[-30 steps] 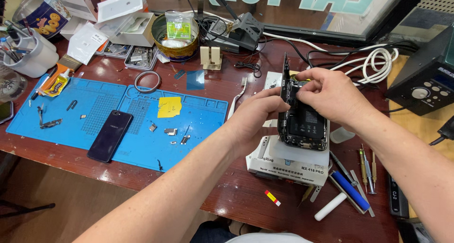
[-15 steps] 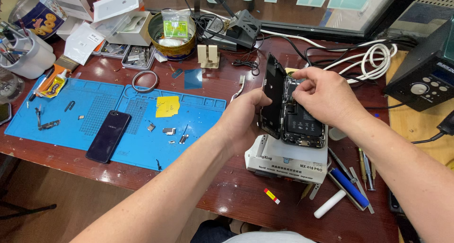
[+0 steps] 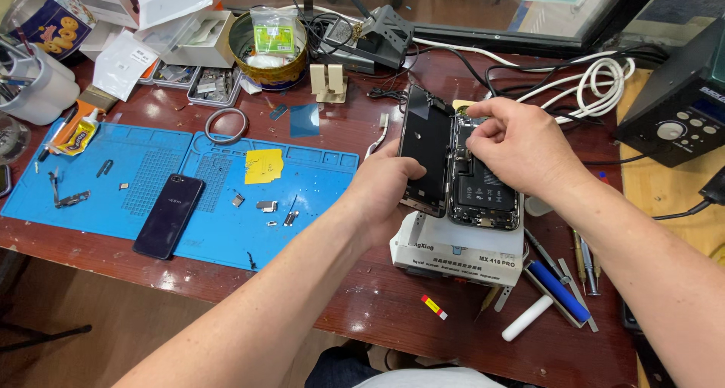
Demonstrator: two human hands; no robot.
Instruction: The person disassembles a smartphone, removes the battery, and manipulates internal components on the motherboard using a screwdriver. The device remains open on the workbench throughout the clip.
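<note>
An opened smartphone lies on a white box (image 3: 461,252). Its black screen panel (image 3: 424,150) is swung up to the left like a book cover, and my left hand (image 3: 385,184) grips that panel from the left edge. The phone body (image 3: 487,195), with battery and boards showing, rests flat on the box. My right hand (image 3: 513,143) presses its fingertips onto the upper part of the body's inside, near the top connectors. What the fingertips touch is hidden.
A blue work mat (image 3: 181,184) lies to the left with a dark phone (image 3: 168,214), a yellow note (image 3: 264,165) and small screws and brackets. Tools and a blue-handled driver (image 3: 559,290) lie right of the box. White cables (image 3: 596,78) and a black station (image 3: 680,101) sit at the back right.
The screen panel has swung further open to the left, held by my left hand. My right hand has shifted from the phone's top edge down onto the exposed inside.
</note>
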